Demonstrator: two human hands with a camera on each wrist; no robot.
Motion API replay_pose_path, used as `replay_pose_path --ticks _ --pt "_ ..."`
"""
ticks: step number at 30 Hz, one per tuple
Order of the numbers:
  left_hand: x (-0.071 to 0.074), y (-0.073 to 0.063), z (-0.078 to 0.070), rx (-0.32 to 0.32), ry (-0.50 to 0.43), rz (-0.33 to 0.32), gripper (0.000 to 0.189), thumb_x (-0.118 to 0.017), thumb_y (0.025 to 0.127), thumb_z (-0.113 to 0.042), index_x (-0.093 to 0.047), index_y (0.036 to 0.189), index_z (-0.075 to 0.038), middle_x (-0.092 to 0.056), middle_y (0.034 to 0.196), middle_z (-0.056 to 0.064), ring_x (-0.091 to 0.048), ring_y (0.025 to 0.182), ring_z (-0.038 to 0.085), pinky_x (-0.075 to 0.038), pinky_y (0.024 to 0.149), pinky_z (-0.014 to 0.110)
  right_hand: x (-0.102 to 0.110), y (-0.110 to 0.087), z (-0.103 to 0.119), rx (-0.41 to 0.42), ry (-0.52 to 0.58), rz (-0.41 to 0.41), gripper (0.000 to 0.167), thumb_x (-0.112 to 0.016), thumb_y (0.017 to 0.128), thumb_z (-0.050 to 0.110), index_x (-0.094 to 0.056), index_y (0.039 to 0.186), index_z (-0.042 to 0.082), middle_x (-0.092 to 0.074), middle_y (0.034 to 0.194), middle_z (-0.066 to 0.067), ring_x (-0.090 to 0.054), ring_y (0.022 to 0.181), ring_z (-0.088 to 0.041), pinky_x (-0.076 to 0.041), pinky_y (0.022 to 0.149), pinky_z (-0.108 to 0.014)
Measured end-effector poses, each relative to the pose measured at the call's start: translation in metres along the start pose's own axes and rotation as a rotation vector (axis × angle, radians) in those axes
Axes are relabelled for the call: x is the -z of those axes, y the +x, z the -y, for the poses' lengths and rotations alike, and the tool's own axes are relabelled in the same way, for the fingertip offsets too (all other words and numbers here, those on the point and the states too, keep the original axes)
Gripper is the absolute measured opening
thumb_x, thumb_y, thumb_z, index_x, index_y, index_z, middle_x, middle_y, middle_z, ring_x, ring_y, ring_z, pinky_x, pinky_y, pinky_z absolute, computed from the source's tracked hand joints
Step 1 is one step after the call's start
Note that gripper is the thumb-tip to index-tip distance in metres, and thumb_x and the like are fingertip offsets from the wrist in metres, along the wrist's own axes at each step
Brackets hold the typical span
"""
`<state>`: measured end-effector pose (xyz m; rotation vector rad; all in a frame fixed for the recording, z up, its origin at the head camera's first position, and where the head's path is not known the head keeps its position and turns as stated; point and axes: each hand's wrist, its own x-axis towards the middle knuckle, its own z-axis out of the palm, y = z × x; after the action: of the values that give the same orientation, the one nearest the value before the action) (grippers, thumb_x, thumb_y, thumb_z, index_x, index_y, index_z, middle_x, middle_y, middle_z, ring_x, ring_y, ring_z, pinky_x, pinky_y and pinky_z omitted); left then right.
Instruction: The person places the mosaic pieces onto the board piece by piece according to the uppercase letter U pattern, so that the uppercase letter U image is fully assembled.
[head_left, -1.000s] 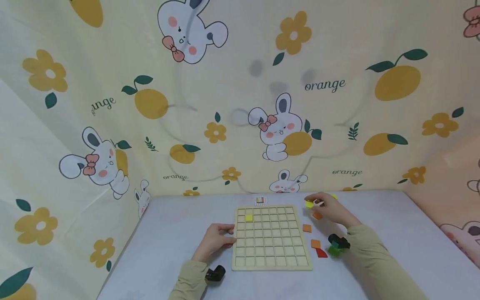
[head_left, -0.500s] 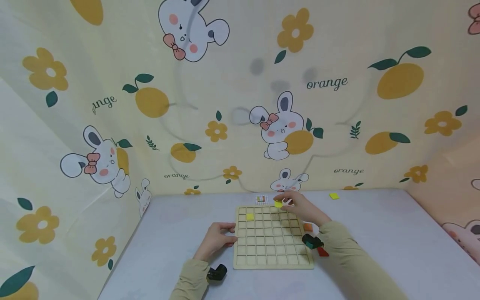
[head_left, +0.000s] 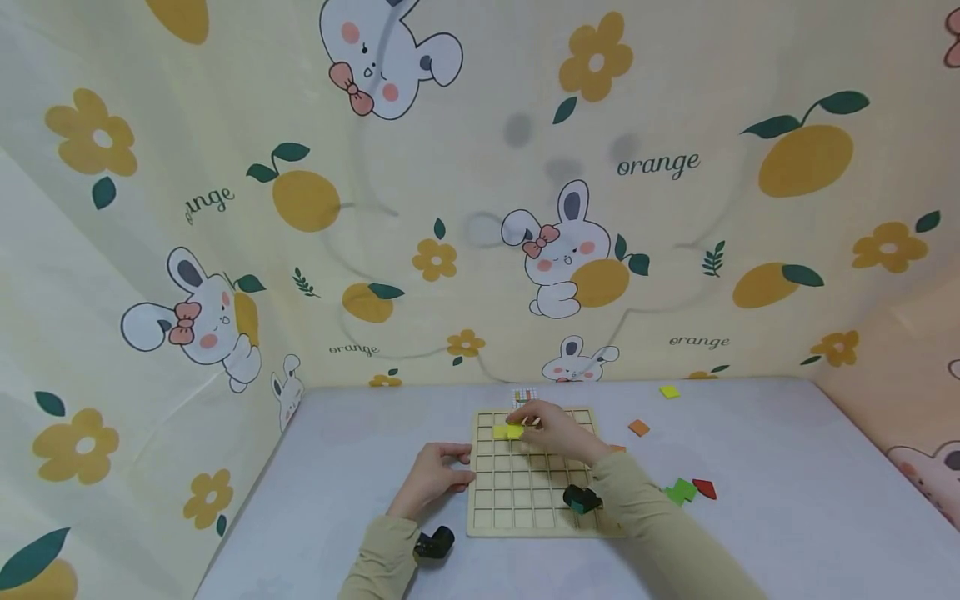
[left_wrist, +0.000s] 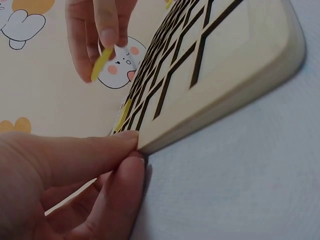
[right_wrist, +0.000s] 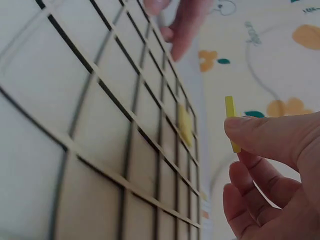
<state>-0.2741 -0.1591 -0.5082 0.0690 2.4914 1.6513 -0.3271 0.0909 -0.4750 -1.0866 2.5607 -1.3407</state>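
Observation:
My right hand [head_left: 553, 429] is over the upper left of a wooden grid board [head_left: 525, 500], pinching a yellow square tile [right_wrist: 230, 106] between thumb and fingertips. In the right wrist view that tile shows edge-on, above the board's surface. Another yellow tile [head_left: 499, 432] sits in a cell in the second row, just left of the held one in the head view. My left hand [head_left: 433, 479] grips the board's left edge, the thumb at the rim [left_wrist: 210, 115] and a finger against the side below it.
A small card [head_left: 524, 395] with a coloured pattern lies behind the board. To the right are a yellow tile [head_left: 670, 392], an orange tile [head_left: 638, 427], green pieces [head_left: 682, 490] and a red piece [head_left: 705, 489]. A printed curtain [head_left: 450, 208] rises behind the table.
My right hand has carried the yellow tile leftward, from the table right of the board, across its top edge, to beside the placed yellow tile. My left hand has stayed at the edge.

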Motion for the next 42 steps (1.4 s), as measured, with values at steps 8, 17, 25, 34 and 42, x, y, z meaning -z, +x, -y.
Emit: replay_pose_path --ticks 8,17,25,34,42 --pt "0.000 0.002 -0.001 -0.007 0.009 0.006 0.047 -0.077 0.075 0.002 -0.064 0.121 0.000 -0.059 0.097 0.007 -0.062 0.068 0.013 -0.057 0.060 0.027 -0.022 0.007 -0.009 -0.084 -0.015 0.010 0.026 -0.067 0.086 -0.001 -0.067 0.112 0.004 -0.062 0.109 -0.004 -0.054 0.093 -0.021 -0.049 0.079 -0.033" --pt "0.003 0.002 -0.001 -0.022 -0.001 0.010 0.048 -0.076 0.075 0.003 -0.063 0.121 0.002 -0.059 0.096 0.008 -0.061 0.069 0.013 -0.058 0.061 0.028 -0.035 0.010 -0.007 -0.062 -0.064 -0.029 0.027 -0.065 0.082 -0.005 -0.069 0.108 0.000 -0.063 0.103 -0.009 -0.053 0.086 -0.016 -0.046 0.074 -0.028" --pt "0.004 0.002 0.000 -0.026 -0.012 0.026 0.047 -0.076 0.075 0.004 -0.062 0.121 0.004 -0.058 0.097 0.010 -0.062 0.065 0.012 -0.058 0.061 0.028 -0.038 0.012 -0.001 -0.107 -0.060 -0.032 0.028 -0.066 0.082 -0.006 -0.069 0.109 -0.001 -0.064 0.106 -0.009 -0.054 0.089 -0.019 -0.047 0.078 -0.033" --pt "0.002 0.003 0.001 -0.017 0.011 0.020 0.047 -0.076 0.076 0.003 -0.063 0.121 0.003 -0.058 0.096 0.008 -0.061 0.064 0.012 -0.058 0.061 0.028 -0.042 0.012 -0.004 -0.114 -0.040 -0.033 0.028 -0.067 0.082 -0.007 -0.068 0.109 -0.002 -0.064 0.106 -0.009 -0.054 0.092 -0.022 -0.047 0.080 -0.034" --pt "0.001 0.001 0.001 -0.018 -0.011 0.022 0.048 -0.075 0.076 0.005 -0.062 0.121 0.004 -0.058 0.096 0.009 -0.061 0.065 0.012 -0.058 0.060 0.028 -0.041 0.009 -0.005 -0.104 -0.027 -0.033 0.028 -0.067 0.081 -0.006 -0.068 0.109 -0.002 -0.063 0.106 -0.010 -0.055 0.093 -0.023 -0.048 0.082 -0.037"
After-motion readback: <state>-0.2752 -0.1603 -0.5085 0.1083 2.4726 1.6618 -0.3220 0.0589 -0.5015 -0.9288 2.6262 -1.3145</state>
